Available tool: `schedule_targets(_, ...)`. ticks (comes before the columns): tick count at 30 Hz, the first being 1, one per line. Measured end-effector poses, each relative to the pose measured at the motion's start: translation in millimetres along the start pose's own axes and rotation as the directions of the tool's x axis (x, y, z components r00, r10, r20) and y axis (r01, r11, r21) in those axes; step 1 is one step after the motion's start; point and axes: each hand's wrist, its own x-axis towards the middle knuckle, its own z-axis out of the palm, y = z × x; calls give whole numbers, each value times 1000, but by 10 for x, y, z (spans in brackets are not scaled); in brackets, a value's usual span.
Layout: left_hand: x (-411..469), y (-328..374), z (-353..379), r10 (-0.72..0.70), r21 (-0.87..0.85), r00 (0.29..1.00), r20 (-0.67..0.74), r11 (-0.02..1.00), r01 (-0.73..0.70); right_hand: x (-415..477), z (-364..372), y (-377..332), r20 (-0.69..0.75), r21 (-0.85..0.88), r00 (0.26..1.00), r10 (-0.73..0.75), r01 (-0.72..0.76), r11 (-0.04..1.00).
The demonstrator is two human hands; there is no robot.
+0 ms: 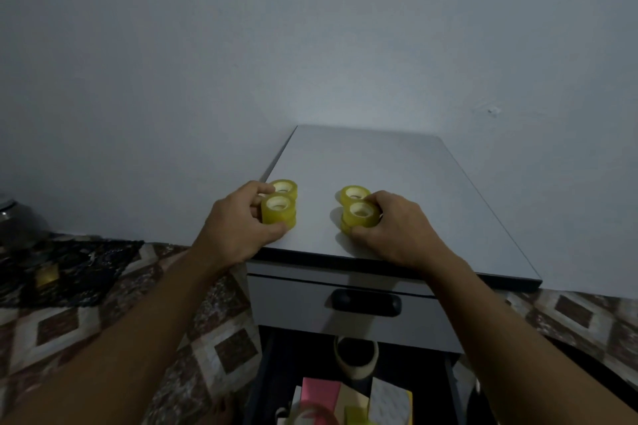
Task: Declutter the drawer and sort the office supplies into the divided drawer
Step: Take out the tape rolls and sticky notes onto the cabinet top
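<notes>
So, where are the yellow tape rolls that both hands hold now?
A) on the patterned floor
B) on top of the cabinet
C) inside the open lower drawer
B: the left hand and the right hand grip yellow tape rolls resting on the cabinet top.

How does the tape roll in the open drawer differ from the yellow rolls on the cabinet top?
Colour: the drawer roll is pale cream, the yellow rolls bright yellow. Size: the drawer roll is a wider ring with a bigger hole than the yellow rolls. State: the drawer roll sits untouched, while the left hand and right hand each grip yellow rolls. All are rolls of tape.
</notes>
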Motion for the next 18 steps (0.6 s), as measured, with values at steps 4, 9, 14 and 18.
schedule_targets(4,-59,33,-5,8,-24,1000,1,1000,-8,-19,14,23,-1,30,1000,6,-6,1000)
schedule_targets(9,-291,85,-49,70,-36,984,-166,996,-77,-250,-14,101,-163,107,987,6,11,994)
schedule_targets(14,-771,190,-22,192,-71,941,-278,973,-219,-848,-8,165,-404,256,907,-118,236,937)
schedule_targets(18,-1113,246,277,70,-181,995,-75,980,-83,-1284,269,437,-235,362,960,-154,234,902)
